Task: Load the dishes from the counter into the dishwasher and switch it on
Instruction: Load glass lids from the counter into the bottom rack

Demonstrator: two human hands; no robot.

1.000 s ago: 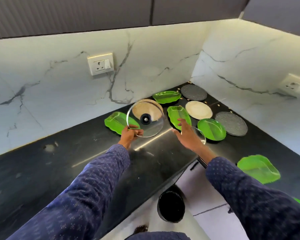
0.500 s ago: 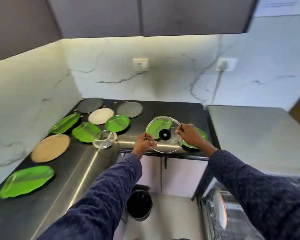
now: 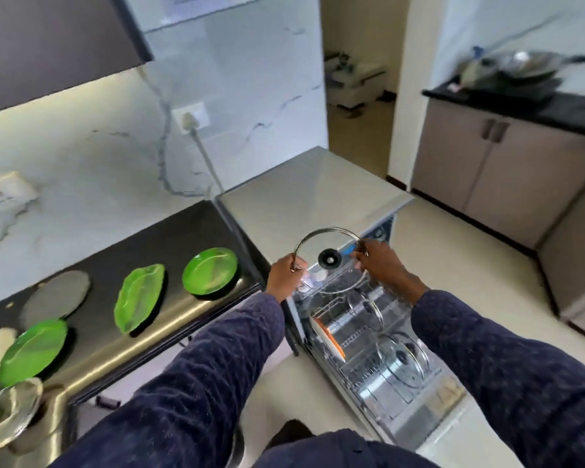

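1. I see the black counter (image 3: 169,238) running along the left, under a marble wall
2. Right of it stands the dishwasher (image 3: 318,194), its grey top shut off from the counter by a narrow seam; its door hangs open toward me
3. Its pulled-out rack (image 3: 379,363) sits near and right of centre, already carrying two glass lids and an orange-edged plate stood on edge
4. On the counter lie a round green plate (image 3: 210,270), a leaf-shaped green plate (image 3: 139,297) left of it, and another green plate (image 3: 31,351) nearer the left edge, all apart from one another
5. A grey round mat (image 3: 58,293) lies far left; a clear glass bowl (image 3: 9,415) sits at the near left corner
6. The glass lid (image 3: 331,260), with its black knob, is held above the far end of the rack
7. My left hand (image 3: 286,273) pinches its left rim
8. My right hand (image 3: 382,263) grips its right rim, fingers curled over the edge
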